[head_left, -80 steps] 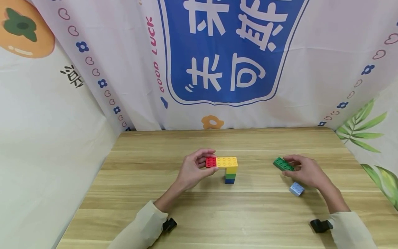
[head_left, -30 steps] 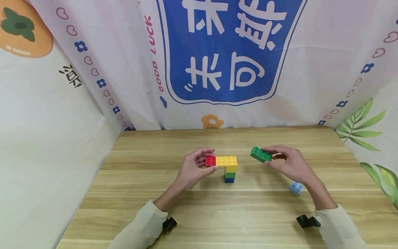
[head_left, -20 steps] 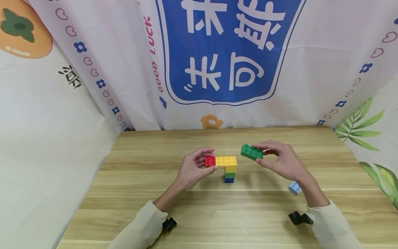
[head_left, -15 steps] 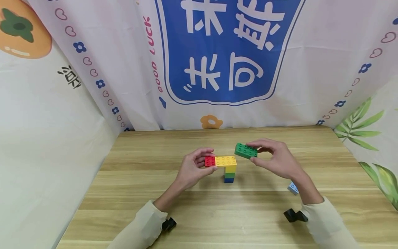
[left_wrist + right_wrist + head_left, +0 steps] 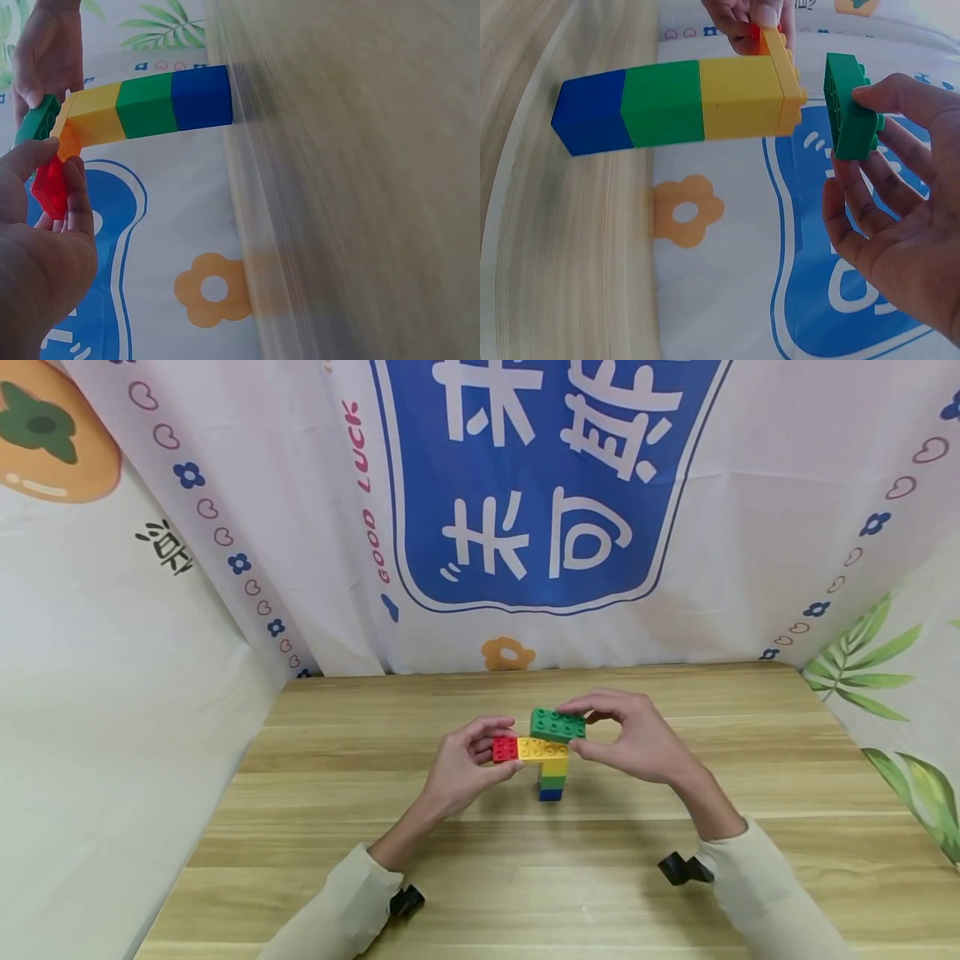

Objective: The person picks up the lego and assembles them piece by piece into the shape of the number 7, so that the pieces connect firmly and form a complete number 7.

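Observation:
A tower of toy building bricks stands upright on the wooden table (image 5: 360,827): a blue brick (image 5: 592,112) at the bottom, then a green one (image 5: 662,103), then a yellow one (image 5: 739,99). Across its top lies a long yellow brick (image 5: 528,749) that sticks out to the left, with a red brick (image 5: 505,749) at its left end. My left hand (image 5: 467,766) pinches that red brick between thumb and fingers. Slightly tilted, a long green brick (image 5: 557,725) is pinched in my right hand (image 5: 626,735). In the right wrist view a gap separates it from the yellow studs.
A printed curtain (image 5: 420,635) with a blue panel and an orange flower hangs along the table's back edge. Black wrist devices sit at both cuffs, one by the left sleeve (image 5: 337,902) and one by the right sleeve (image 5: 750,877).
My right hand has lifted the long green brick off the table and carried it left, over the tower. The light blue brick has gone out of sight behind my right forearm. My left hand stays.

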Demonstrator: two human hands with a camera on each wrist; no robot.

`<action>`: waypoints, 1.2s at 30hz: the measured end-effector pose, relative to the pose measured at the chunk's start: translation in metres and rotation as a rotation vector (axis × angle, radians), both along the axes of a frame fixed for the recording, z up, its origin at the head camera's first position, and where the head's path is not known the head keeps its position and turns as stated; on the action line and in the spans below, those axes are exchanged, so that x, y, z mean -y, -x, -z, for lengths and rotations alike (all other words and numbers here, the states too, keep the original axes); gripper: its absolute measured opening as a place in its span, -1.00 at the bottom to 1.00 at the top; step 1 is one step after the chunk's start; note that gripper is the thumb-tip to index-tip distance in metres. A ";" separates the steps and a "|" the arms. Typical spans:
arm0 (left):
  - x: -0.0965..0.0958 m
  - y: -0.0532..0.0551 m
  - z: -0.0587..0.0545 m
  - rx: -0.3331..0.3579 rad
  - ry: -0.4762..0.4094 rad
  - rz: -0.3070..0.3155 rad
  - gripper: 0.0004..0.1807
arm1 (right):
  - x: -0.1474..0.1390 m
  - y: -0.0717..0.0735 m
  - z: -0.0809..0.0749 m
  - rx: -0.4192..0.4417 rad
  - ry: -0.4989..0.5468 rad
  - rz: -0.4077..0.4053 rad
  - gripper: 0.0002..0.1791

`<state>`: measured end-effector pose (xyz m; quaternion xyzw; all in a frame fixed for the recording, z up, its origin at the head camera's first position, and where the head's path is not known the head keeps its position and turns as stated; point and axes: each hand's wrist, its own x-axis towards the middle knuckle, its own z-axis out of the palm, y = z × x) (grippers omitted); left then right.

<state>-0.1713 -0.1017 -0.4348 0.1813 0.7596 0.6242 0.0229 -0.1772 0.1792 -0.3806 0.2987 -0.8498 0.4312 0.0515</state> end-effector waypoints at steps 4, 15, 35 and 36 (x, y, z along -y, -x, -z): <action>0.000 0.000 0.000 -0.007 0.002 0.004 -0.39 | 0.009 0.002 -0.002 -0.001 -0.005 -0.034 -0.53; 0.000 0.001 0.002 -0.008 -0.003 0.001 -0.36 | 0.027 0.006 0.000 0.034 -0.008 -0.082 -0.56; 0.002 0.002 0.002 -0.027 -0.022 0.025 -0.34 | 0.036 0.009 0.004 0.079 -0.030 -0.121 -0.60; 0.002 0.002 0.003 -0.027 -0.022 0.025 -0.34 | 0.036 0.009 0.004 0.081 -0.028 -0.122 -0.60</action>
